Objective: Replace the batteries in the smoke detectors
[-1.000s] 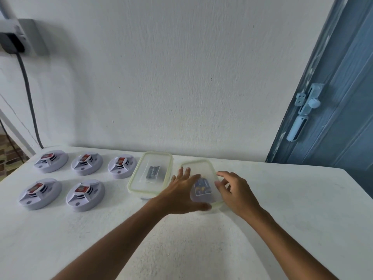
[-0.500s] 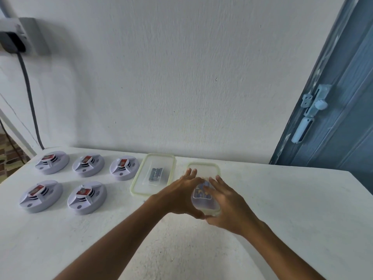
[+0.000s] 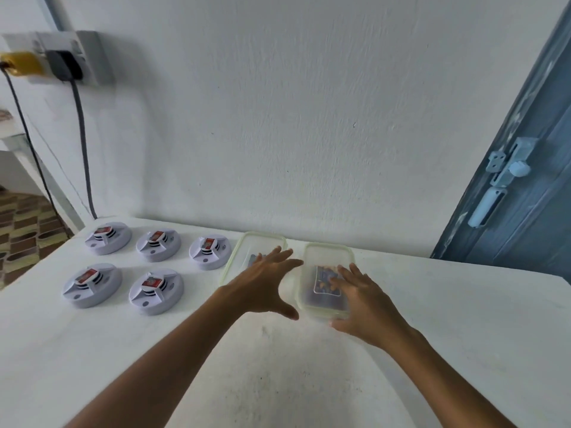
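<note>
Several white smoke detectors lie upside down on the white table, each with a red-labelled battery showing; the nearest one [image 3: 156, 292] is at the front. Two clear plastic containers with pale green rims sit side by side in the middle. My left hand [image 3: 262, 284] is spread flat over the near corner of the left container [image 3: 247, 245], fingers straight. My right hand [image 3: 360, 299] lies flat on the lid of the right container [image 3: 327, 253], thumb at its near edge. Batteries show dimly through that lid.
The white table [image 3: 463, 319] ends at a white wall. A blue door with a bolt latch [image 3: 506, 168] stands at the right. A wall socket box [image 3: 61, 57] with plugs and hanging cables is at the upper left.
My left hand has moved left off the right container and over the left one. My right hand has slid onto the right container's lid. The camera view has shifted right.
</note>
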Demonstrator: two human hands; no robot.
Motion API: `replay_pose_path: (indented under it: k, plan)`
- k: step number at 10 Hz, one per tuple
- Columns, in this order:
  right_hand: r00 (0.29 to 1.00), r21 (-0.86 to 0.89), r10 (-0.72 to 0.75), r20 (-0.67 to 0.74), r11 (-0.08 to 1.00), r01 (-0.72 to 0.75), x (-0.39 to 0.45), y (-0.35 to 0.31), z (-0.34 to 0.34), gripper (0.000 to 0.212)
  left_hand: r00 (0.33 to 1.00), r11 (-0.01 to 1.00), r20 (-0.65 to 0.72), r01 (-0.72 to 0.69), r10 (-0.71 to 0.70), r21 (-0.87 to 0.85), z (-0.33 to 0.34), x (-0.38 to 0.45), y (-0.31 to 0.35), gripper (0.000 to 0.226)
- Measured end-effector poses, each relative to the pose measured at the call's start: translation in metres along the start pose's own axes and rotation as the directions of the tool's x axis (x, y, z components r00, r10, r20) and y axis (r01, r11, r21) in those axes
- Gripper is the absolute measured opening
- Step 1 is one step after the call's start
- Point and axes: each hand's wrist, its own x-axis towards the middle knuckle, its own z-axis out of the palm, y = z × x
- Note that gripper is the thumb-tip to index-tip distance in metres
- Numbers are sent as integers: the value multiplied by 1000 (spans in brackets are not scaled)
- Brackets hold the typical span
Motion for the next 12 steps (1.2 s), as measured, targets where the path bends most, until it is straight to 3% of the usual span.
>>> replay_pose_path:
  k: [1,3,6,10,11,12]
  plan:
    - [996,-175,79,33,982,-72,1,-20,-2,80,999,998,-45,27,-25,63,0,-21,-33,104]
    - [991,-202,132,-32,970,-136,5,-44,7,77,990,992,-128,-51,66,112,13,-35,-76,89]
    - [975,-92,221,-3,971,-220,1,-58,4,81,982,986,-147,-101,121,134,15,-33,-83,84]
    - [972,-37,233,-35,971,-235,6,-55,7,81,986,983,-134,-79,102,164,14,-31,-83,86]
    - [971,1,240,-10,971,-240,4,-56,9,85,989,987,-113,-84,100,137,11,-35,-76,94]
    - [962,180,272,35,945,-274,0,-60,-6,93,983,997,-163,-83,81,-2,6,-56,-78,101]
